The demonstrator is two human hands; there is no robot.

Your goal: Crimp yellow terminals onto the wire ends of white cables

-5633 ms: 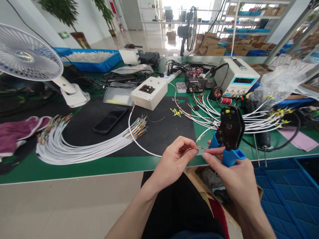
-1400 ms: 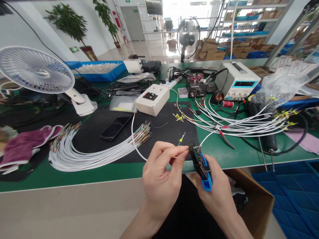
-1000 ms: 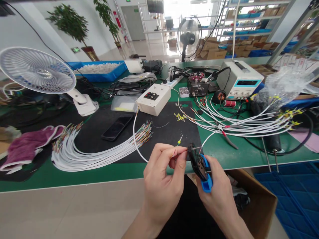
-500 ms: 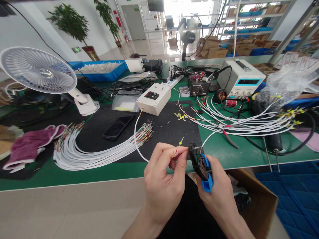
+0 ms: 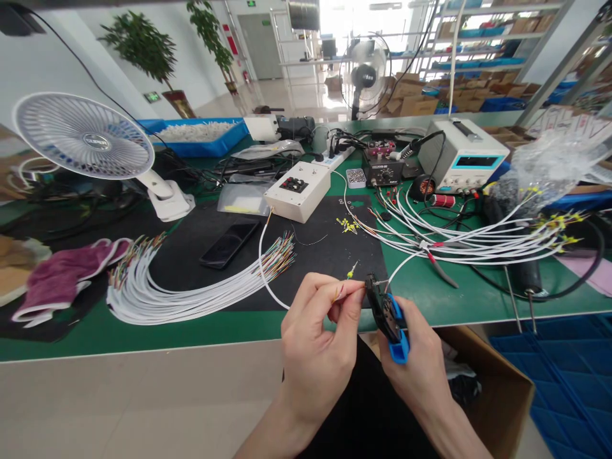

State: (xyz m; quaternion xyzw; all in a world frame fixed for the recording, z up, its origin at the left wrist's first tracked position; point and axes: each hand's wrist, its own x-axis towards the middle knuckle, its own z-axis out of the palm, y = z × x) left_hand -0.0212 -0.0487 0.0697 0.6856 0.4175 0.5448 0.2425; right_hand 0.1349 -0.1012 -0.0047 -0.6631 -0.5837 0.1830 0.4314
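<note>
My right hand (image 5: pixel 421 350) is wrapped round the blue handles of a black-jawed crimping tool (image 5: pixel 382 312). Thumb and fingertips of my left hand (image 5: pixel 320 325) pinch thin coloured wires (image 5: pixel 339 294) right beside the jaws. What sits inside the jaws is too small to make out. A white cable (image 5: pixel 273 294) runs from the control box (image 5: pixel 297 191) down behind my left hand. Past the jaws, another white cable (image 5: pixel 404 262) leads to the bundle on the right. One yellow-ended small part (image 5: pixel 351 273) lies on the black mat (image 5: pixel 325 268) just beyond my fingers.
A bundle of white cables (image 5: pixel 191 306) and a phone (image 5: pixel 229 243) lie left on the mat. Several yellow parts (image 5: pixel 348 225) are scattered near the middle. On the right are yellow-tipped cables (image 5: pixel 502 245), red-handled pliers (image 5: pixel 442 271) and a power supply (image 5: pixel 463 156). A white fan (image 5: pixel 95 143) stands left.
The whole view has shifted slightly. Both hands keep nearly the same pose, with the crimping tool and the wires still held close together.
</note>
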